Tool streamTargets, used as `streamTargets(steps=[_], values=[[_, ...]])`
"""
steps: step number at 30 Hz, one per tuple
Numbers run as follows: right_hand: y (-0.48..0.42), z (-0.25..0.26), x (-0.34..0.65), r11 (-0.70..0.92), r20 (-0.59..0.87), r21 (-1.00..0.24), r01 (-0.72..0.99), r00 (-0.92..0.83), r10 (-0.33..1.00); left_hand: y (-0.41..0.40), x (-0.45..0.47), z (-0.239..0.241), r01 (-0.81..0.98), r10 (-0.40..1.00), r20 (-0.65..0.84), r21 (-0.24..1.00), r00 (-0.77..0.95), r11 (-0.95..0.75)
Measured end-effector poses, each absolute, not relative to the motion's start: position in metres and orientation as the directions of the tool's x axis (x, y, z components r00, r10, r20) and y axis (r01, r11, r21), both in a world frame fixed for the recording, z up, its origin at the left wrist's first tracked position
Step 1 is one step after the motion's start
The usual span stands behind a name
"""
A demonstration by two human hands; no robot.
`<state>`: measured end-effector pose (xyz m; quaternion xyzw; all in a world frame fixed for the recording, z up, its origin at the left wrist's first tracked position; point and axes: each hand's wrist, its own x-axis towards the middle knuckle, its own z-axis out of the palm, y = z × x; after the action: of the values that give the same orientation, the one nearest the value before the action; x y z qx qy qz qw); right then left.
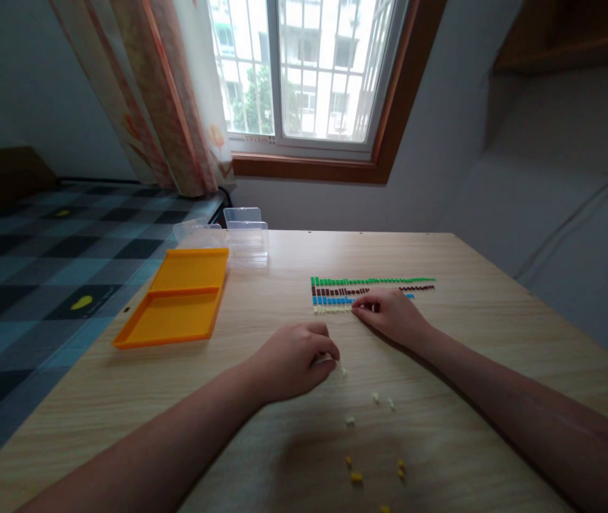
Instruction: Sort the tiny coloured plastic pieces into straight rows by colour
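My right hand is closed in a pinch at the right end of a row of tiny cream blocks, with its fingertips at the last one. Above that row lie parallel rows of blue blocks, dark brown blocks and green blocks; my right hand hides part of the brown and blue rows. Nearer to me, my left hand hovers with thumb and fingers curled together, a pale bit showing between the tips. A loose cream block lies just beside them.
Several other cream blocks and yellow blocks are scattered near me on the wooden table. An open orange case sits at left, with clear plastic boxes behind it. A checkered bed adjoins the left side.
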<state>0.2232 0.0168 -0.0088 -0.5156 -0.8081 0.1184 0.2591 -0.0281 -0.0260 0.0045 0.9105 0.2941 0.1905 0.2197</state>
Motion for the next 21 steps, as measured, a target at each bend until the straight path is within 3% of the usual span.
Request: streamTargets(steps=[8,12,16,21], values=[[0.018,-0.010,0.234,0.455,0.307,-0.517,0.725,-0.339,0.889,-0.026,-0.028,0.003,0.450,0.619,0.211,0.518,0.757,-0.727],[0.014,-0.008,0.238,0.560,0.362,-0.539,0.629,-0.427,0.829,-0.026,-0.028,0.003,0.446,0.626,0.231,0.526,0.745,-0.724],[-0.001,-0.003,0.228,0.682,0.365,-0.541,0.492,-0.593,0.718,-0.024,-0.028,0.003,0.421,0.695,0.277,0.630,0.663,-0.653],[-0.017,-0.003,0.212,0.777,0.349,-0.458,0.432,-0.716,0.604,-0.019,-0.029,0.005,0.384,0.774,0.298,0.734,0.559,-0.560]])
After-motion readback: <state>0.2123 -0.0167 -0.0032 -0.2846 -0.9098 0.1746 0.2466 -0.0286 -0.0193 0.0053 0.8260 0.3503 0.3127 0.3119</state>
